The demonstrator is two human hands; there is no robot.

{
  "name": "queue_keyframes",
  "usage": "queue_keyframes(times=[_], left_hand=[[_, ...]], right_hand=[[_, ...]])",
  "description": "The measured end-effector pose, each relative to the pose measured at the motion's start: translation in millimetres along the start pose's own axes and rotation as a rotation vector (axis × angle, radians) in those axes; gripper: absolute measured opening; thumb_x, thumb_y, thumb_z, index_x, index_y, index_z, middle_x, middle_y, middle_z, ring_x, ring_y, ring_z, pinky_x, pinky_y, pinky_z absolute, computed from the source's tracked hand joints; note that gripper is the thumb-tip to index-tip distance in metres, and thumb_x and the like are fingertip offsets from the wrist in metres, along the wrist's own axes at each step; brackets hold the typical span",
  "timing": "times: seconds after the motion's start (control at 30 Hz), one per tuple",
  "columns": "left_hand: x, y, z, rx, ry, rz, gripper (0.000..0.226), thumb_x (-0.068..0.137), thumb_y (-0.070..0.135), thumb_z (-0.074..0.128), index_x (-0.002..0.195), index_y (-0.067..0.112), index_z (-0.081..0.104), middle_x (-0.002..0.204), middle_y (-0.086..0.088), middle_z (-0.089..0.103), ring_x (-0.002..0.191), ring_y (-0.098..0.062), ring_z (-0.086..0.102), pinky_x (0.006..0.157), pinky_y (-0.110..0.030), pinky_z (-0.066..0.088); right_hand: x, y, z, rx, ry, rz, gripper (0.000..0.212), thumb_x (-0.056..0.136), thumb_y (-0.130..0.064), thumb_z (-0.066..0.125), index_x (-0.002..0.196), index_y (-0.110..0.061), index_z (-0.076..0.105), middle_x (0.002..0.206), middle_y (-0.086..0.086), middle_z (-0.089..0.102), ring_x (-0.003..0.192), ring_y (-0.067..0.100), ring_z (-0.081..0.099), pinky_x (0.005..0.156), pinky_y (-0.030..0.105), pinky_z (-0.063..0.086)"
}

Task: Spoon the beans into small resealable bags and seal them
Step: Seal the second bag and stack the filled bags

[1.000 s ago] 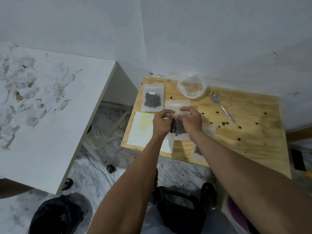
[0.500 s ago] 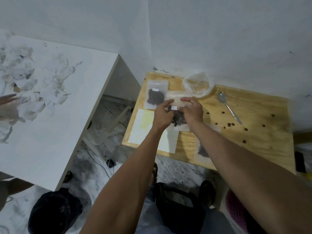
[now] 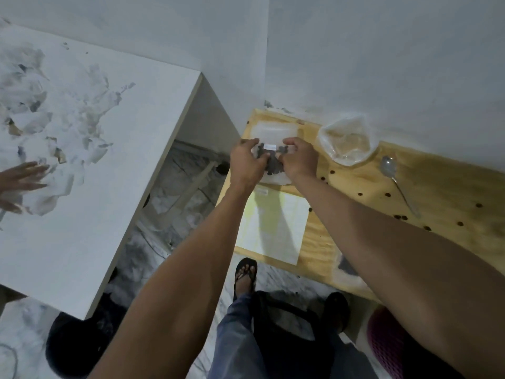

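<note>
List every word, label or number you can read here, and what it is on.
No text can be read.
White label on the small bag of beans, held between left hand and right hand: too blurred.
Pale sheet on the wooden table: faint lines, unreadable.

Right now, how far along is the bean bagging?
In hand: both hands, left and right, pinch the top of a bean-filled bag; whether it is sealed cannot be told. The spoon lies idle on the wooden table. Left: loose beans scattered there.
</note>
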State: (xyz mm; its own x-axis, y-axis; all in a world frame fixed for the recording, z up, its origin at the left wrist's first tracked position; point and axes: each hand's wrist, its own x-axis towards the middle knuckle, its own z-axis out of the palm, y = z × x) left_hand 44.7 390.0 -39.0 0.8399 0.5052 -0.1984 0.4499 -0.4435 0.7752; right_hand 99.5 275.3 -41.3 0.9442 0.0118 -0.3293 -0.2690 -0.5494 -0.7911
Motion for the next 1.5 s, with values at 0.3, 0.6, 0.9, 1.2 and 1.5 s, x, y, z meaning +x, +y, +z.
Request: queue_keyframes(times=[0.3, 0.6, 0.9, 1.2, 1.5], left_hand=[[9.7, -9.0, 4.8, 0.172, -0.028, -0.034, 0.051, 0.083, 0.026, 0.070, 0.133, 0.012, 0.065, 0.133, -0.016, 0.059, 0.127, -0.033, 0.049, 0.105, -0.044, 0.044], [-51.4, 33.7, 35.0, 0.232, -0.101, 0.245, 0.035, 0.077, 0.027, 0.071, 0.111, 0.018, 0.074, 0.119, -0.008, 0.063, 0.118, -0.029, 0.053, 0.106, -0.050, 0.042], [-152.2, 61.4, 124.2, 0.415, -0.406, 0.126, 0.042, 0.087, 0.035, 0.068, 0.124, 0.020, 0.058, 0.127, -0.013, 0.051, 0.117, -0.036, 0.052, 0.091, -0.047, 0.053], [-214.7, 48.1, 153.1, 0.297, -0.313, -0.009, 0.044, 0.086, 0.019, 0.069, 0.123, 0.014, 0.047, 0.130, -0.016, 0.043, 0.115, -0.039, 0.051, 0.095, -0.045, 0.049], [-199.7, 57.4, 155.5, 0.072, -0.279, -0.101, 0.020, 0.084, 0.010, 0.065, 0.104, 0.008, 0.069, 0.101, -0.009, 0.071, 0.094, -0.026, 0.065, 0.082, -0.032, 0.054]], right_hand=[[13.3, 11.9, 6.3, -0.266, -0.127, -0.049, 0.054, 0.080, -0.027, 0.080, 0.132, -0.029, 0.065, 0.137, -0.002, 0.061, 0.129, 0.023, 0.053, 0.106, 0.035, 0.048], [-17.9, 29.5, -80.3, -0.069, 0.079, 0.022, 0.023, 0.088, -0.014, 0.066, 0.108, -0.023, 0.073, 0.104, -0.002, 0.072, 0.093, 0.011, 0.064, 0.064, 0.005, 0.038], [-81.3, 119.4, -180.3, -0.077, 0.190, 0.279, 0.018, 0.081, -0.015, 0.073, 0.097, -0.022, 0.076, 0.110, 0.000, 0.073, 0.103, 0.020, 0.068, 0.080, 0.021, 0.046], [-134.3, 184.8, -176.5, -0.019, 0.140, 0.437, 0.022, 0.080, -0.002, 0.064, 0.081, -0.023, 0.070, 0.099, 0.002, 0.072, 0.092, 0.020, 0.066, 0.077, 0.027, 0.052], [-134.0, 178.7, -187.3, 0.113, 0.149, 0.436, 0.019, 0.078, -0.009, 0.071, 0.084, -0.027, 0.070, 0.107, -0.002, 0.066, 0.101, 0.021, 0.063, 0.088, 0.035, 0.055]])
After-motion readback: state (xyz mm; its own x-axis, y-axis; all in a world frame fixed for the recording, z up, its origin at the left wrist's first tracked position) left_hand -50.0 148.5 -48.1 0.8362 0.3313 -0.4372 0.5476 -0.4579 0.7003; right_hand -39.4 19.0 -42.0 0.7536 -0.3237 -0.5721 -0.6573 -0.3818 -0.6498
